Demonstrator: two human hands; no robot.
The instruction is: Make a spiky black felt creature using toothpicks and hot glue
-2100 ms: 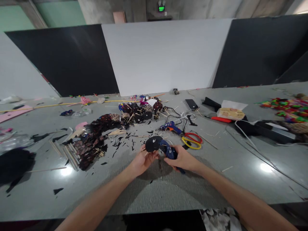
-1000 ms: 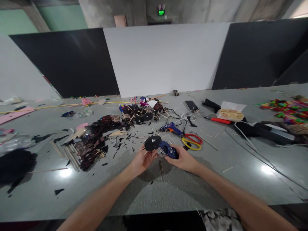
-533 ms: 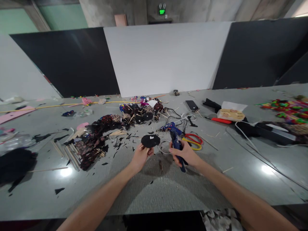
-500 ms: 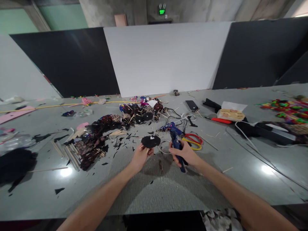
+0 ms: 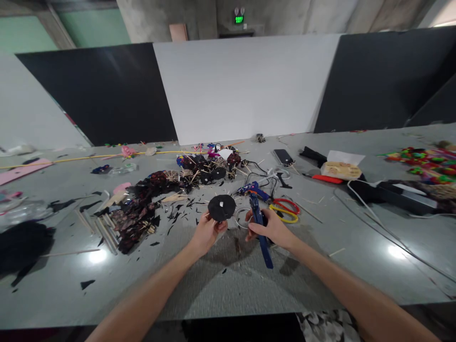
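My left hand is closed beneath a black disc, pinching a thin wooden stick under it. The disc tilts towards me, showing a small white patch at its centre. To the right, my right hand is wrapped round a dark blue hand tool with a long flat lower part; its exact kind is not clear. Tool and disc are apart. Just beyond lie a blue glue gun and scissors with red and yellow handles. A white ring lies between my hands.
A pile of dark balls with sticks lies ahead. Dark mottled scraps and wooden sticks are at left. A phone, tissue pack, orange-red tool and loose cables occupy the right.
The black disc has tipped, so its top faces me more. The blue tool has turned in my right hand, its lower end reaching nearer to me.
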